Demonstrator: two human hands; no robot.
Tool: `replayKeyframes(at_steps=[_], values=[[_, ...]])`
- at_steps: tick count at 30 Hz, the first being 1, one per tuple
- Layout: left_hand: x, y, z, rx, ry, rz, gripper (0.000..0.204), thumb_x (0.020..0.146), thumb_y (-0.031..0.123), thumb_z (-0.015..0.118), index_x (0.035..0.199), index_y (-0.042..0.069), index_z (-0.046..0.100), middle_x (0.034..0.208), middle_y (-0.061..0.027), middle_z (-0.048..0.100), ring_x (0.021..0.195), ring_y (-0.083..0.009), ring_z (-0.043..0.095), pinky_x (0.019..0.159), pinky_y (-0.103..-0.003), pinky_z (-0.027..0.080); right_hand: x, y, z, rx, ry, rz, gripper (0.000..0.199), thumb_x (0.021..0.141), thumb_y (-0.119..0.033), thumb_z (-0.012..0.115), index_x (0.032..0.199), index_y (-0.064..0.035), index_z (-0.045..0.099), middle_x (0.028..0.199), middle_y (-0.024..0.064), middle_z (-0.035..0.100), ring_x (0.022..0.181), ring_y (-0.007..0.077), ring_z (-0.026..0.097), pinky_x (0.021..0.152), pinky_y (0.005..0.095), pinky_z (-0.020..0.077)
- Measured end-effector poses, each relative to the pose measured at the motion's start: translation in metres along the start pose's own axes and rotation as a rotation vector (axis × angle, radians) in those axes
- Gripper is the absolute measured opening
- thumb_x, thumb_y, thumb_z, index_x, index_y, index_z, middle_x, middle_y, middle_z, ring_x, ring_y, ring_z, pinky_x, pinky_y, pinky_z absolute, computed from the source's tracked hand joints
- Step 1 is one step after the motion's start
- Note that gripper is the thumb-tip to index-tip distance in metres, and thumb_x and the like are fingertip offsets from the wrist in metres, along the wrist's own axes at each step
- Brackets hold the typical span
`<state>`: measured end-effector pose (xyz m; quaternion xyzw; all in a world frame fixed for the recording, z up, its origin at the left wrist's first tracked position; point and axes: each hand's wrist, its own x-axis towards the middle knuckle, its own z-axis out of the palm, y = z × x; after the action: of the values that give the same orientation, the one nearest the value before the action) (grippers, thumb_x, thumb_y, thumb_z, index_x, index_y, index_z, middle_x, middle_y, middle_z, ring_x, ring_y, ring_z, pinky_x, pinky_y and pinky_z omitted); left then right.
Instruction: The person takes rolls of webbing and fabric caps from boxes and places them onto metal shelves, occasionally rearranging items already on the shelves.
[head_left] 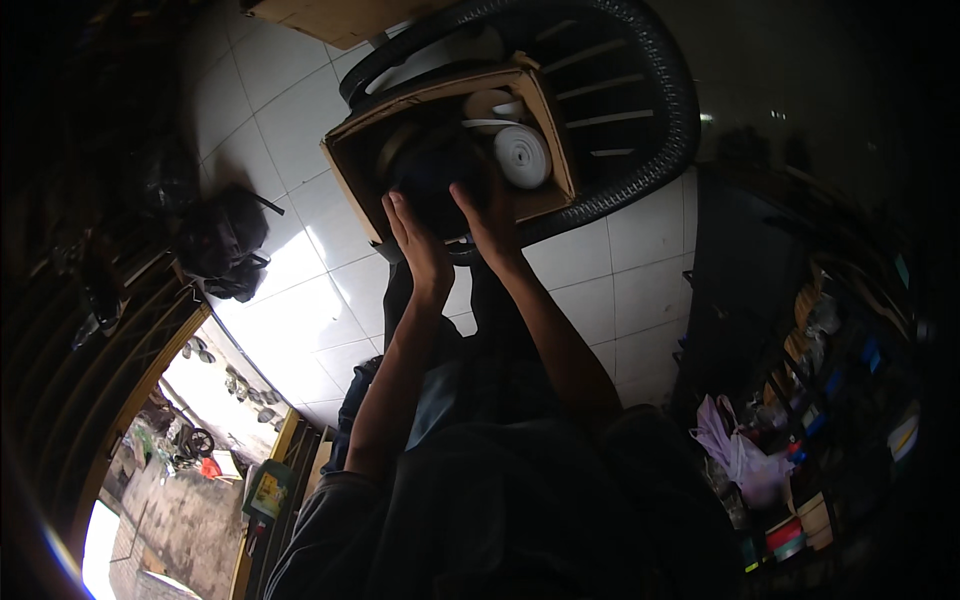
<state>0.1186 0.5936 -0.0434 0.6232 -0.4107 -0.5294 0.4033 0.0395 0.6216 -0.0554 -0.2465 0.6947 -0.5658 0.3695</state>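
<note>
My left hand (418,248) and my right hand (489,225) reach into an uncovered cardboard box (350,192). Between them they hold a dark, rounded thing (440,180) by its near sides, thumbs and fingers pressed against it. Deep shadow hides what kind of thing it is. To the right of it in the box lies a white coiled roll of flat strip (522,157). Behind that roll sits a second one, a brownish roll (487,105) with a white band across it. The box stands on a black plastic chair (672,90).
Pale tiles (290,125) cover the floor around the chair. A black bag (220,240) lies at the left. A dark cabinet (740,270) stands at the right, with a lilac plastic bag (735,450) among clutter. A doorway at lower left leads to bright ground (190,500).
</note>
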Motion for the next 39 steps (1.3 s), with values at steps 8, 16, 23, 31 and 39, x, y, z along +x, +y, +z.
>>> replayKeyframes(at_steps=[8, 16, 23, 31, 39], values=[[0.044, 0.046, -0.042, 0.268, -0.754, -0.01, 0.041, 0.087, 0.024, 0.058, 0.122, 0.003, 0.051, 0.11, -0.013, 0.059, 0.103, -0.0196, 0.056, 0.087, -0.031, 0.044, 0.003, 0.004, -0.031, -0.151, -0.429, -0.169, 0.06, 0.071, -0.027, 0.078, 0.119, -0.0038, 0.051, 0.106, 0.0158, 0.06, 0.102, 0.029, 0.059, 0.087, 0.0362, 0.0463], [0.04, 0.042, -0.028, 0.514, -0.716, 0.036, 0.032, 0.081, 0.023, 0.07, 0.101, 0.0, 0.064, 0.091, -0.0135, 0.068, 0.088, -0.0201, 0.065, 0.078, -0.031, 0.05, -0.006, 0.001, -0.025, -0.333, -0.342, -0.106, 0.068, 0.072, -0.041, 0.074, 0.123, -0.0045, 0.047, 0.111, 0.0192, 0.059, 0.103, 0.0329, 0.06, 0.085, 0.0388, 0.048], [0.035, 0.041, -0.03, 0.464, -0.29, 0.126, 0.034, 0.086, 0.03, 0.064, 0.099, -0.002, 0.063, 0.085, -0.0142, 0.067, 0.079, -0.0208, 0.063, 0.073, -0.031, 0.048, 0.01, -0.019, -0.035, -0.248, -0.477, 0.136, 0.062, 0.076, -0.032, 0.073, 0.125, -0.006, 0.046, 0.115, 0.0176, 0.058, 0.108, 0.0288, 0.058, 0.087, 0.0364, 0.0467], [0.02, 0.014, -0.011, 0.035, -0.004, -0.007, 0.043, 0.097, 0.04, 0.042, 0.105, 0.0, 0.054, 0.094, -0.0108, 0.055, 0.087, -0.0175, 0.051, 0.081, -0.03, 0.041, -0.001, -0.016, 0.007, 0.048, -0.093, 0.046, 0.06, 0.079, -0.033, 0.07, 0.122, 0.0006, 0.048, 0.108, 0.0204, 0.059, 0.103, 0.0293, 0.058, 0.088, 0.036, 0.0454], [0.017, 0.02, -0.04, 0.055, -0.31, -0.119, 0.031, 0.095, 0.026, 0.038, 0.109, 0.002, 0.05, 0.097, -0.0086, 0.053, 0.086, -0.0167, 0.05, 0.078, -0.03, 0.042, 0.008, 0.007, -0.009, 0.058, -0.196, 0.135, 0.062, 0.071, -0.035, 0.076, 0.117, -0.001, 0.053, 0.109, 0.0174, 0.059, 0.103, 0.0278, 0.058, 0.088, 0.0357, 0.0463]])
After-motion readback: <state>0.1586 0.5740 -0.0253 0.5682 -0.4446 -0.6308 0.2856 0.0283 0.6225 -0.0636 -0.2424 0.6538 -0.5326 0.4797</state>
